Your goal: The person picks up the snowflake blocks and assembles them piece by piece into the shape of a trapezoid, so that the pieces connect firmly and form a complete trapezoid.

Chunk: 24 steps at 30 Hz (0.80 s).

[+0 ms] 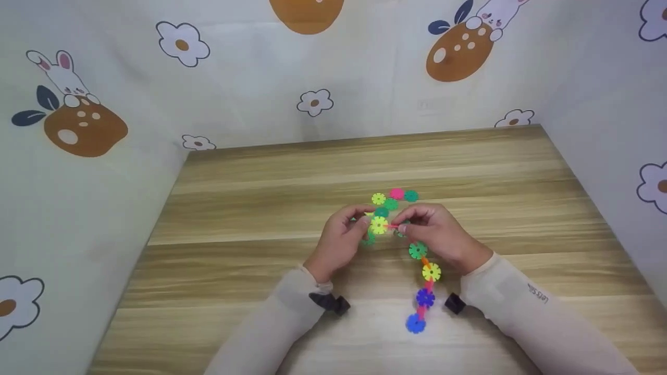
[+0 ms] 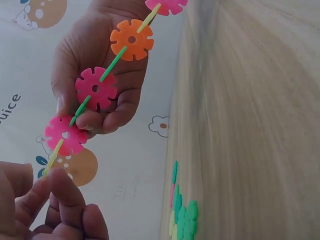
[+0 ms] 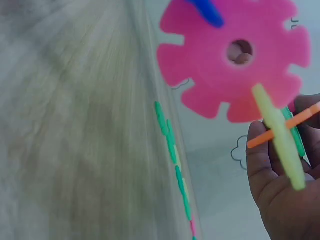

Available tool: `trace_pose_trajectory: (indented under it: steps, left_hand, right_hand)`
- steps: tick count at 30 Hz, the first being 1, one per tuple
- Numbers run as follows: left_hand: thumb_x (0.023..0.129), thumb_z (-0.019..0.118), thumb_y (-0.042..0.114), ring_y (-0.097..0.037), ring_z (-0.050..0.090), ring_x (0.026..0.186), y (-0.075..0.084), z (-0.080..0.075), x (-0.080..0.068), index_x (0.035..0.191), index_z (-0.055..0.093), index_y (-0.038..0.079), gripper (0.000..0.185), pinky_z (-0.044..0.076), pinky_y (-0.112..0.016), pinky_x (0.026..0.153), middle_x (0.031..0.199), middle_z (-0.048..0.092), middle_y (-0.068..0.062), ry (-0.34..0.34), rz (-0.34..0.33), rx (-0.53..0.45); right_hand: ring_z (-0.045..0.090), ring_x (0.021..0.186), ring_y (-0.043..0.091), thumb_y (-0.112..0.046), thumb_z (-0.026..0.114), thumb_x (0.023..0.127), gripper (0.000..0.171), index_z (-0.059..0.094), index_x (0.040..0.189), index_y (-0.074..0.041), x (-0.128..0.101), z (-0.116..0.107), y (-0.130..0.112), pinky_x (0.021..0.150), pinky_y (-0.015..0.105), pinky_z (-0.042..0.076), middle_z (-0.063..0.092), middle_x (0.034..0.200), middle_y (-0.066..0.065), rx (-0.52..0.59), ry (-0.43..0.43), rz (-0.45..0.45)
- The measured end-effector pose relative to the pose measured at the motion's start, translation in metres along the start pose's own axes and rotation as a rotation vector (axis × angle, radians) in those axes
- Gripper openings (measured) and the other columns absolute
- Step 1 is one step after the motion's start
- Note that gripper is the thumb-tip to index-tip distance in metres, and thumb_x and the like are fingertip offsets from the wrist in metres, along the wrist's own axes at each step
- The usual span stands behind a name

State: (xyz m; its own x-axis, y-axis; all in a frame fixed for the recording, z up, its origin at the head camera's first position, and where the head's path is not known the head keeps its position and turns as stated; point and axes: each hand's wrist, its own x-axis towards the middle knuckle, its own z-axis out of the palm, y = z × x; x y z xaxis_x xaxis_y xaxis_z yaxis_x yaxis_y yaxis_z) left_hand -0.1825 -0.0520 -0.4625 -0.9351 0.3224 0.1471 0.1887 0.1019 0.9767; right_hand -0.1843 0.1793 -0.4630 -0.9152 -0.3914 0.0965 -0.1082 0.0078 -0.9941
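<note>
In the head view, the left hand [image 1: 341, 237] pinches a yellow notched disc [image 1: 379, 225] above the wood-grain table [image 1: 250, 219]; the right hand [image 1: 440, 234] pinches a chain of linked discs. The left wrist view shows an orange disc [image 2: 120, 42] in that chain. In the right wrist view, a pink disc [image 3: 205, 65] looms close.

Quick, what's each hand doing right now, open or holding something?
Left hand: closed, pinching a yellow disc.
Right hand: closed, pinching the pink disc joined to it.

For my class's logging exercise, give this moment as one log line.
left hand: pinches yellow disc | right hand: pinches pink disc | farther discs: on table
</note>
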Motion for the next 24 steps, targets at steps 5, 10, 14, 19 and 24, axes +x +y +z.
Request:
trace_pose_trajectory:
  steps: [5,10,14,19,24]
  left_hand:
    - [0.098,0.052,0.014,-0.016,0.051,0.067,-0.015,-0.008,0.005,0.119,0.063,0.01,0.024,0.044,-0.027,0.058,0.1,0.056,-0.005,-0.066,-0.143,0.217]
    - [0.098,0.054,0.017,-0.016,0.056,0.095,-0.019,-0.012,0.006,0.129,0.059,0.007,0.033,0.048,-0.034,0.086,0.111,0.06,-0.004,-0.245,-0.247,0.524]
    - [0.097,0.054,0.016,-0.019,0.052,0.12,-0.017,-0.013,0.006,0.133,0.057,0.005,0.038,0.041,-0.038,0.103,0.129,0.058,-0.007,-0.317,-0.258,0.659]
    - [0.094,0.059,0.015,-0.017,0.058,0.099,-0.016,-0.012,0.006,0.122,0.064,0.009,0.029,0.048,-0.036,0.089,0.109,0.064,-0.003,-0.33,-0.281,0.668]
    - [0.089,0.067,0.014,-0.015,0.055,0.082,-0.016,-0.011,0.004,0.107,0.066,0.014,0.018,0.048,-0.031,0.074,0.091,0.059,0.003,-0.335,-0.306,0.654]
  right_hand:
    - [0.06,0.083,0.027,-0.005,0.067,0.089,0.017,0.065,0.103,0.004,0.004,-0.008,0.005,0.073,0.033,0.053,0.065,0.106,0.018,0.042,0.116,0.045]
    - [0.062,0.092,0.026,-0.008,0.069,0.088,0.021,0.063,0.103,0.005,0.006,-0.011,0.007,0.082,0.042,0.054,0.066,0.107,0.016,0.08,0.162,0.07]
    - [0.062,0.095,0.028,-0.007,0.068,0.088,0.02,0.063,0.104,0.005,0.006,-0.01,0.007,0.083,0.042,0.054,0.065,0.108,0.017,0.088,0.146,0.054]
    - [0.062,0.095,0.027,-0.005,0.068,0.088,0.02,0.062,0.104,0.006,0.005,-0.009,0.007,0.081,0.039,0.055,0.064,0.108,0.018,0.097,0.136,0.041]
    - [0.061,0.094,0.028,-0.005,0.067,0.089,0.02,0.061,0.104,0.007,0.004,-0.009,0.008,0.082,0.04,0.053,0.063,0.11,0.022,0.111,0.136,0.041]
